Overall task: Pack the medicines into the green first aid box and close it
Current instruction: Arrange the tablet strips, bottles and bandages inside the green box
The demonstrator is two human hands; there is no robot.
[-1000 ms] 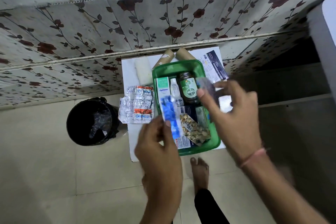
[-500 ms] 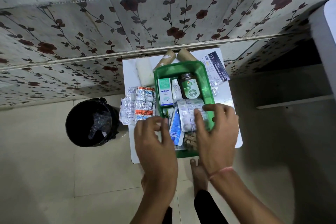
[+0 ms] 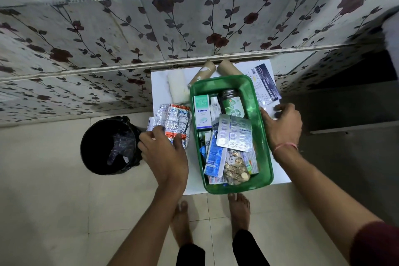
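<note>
Box: the green first aid box (image 3: 262,136) sits open on the white worktop (image 3: 159,80), with no lid on it.
Inside the box: an Optibex carton (image 3: 201,112), a small white bottle (image 3: 214,108) and a green-labelled bottle (image 3: 232,104) fill the far end; a silver blister strip (image 3: 235,134) lies on top of a blue strip (image 3: 214,155), with a pack of golden tablets (image 3: 236,169) toward the near end. The packs beneath are mostly covered and cannot be read.
Loose medicines: crumpled foil strips (image 3: 172,120) lie on the worktop just left of the box.
Left hand: the left hand (image 3: 166,155) rests over the near edge of the foil strips, fingers (image 3: 151,136) spread and touching them; whether any strip is gripped cannot be told.
Right hand: the right hand (image 3: 280,127) is just right of the box, fingers loosely curled over something small and pale that is blurred and mostly hidden; I cannot tell if it is held.
Far edge: two cardboard tubes (image 3: 216,69), a white roll (image 3: 178,88) and a printed sachet (image 3: 266,84), partly behind the box.
Floor: a black bin (image 3: 110,145) stands left of the worktop.
</note>
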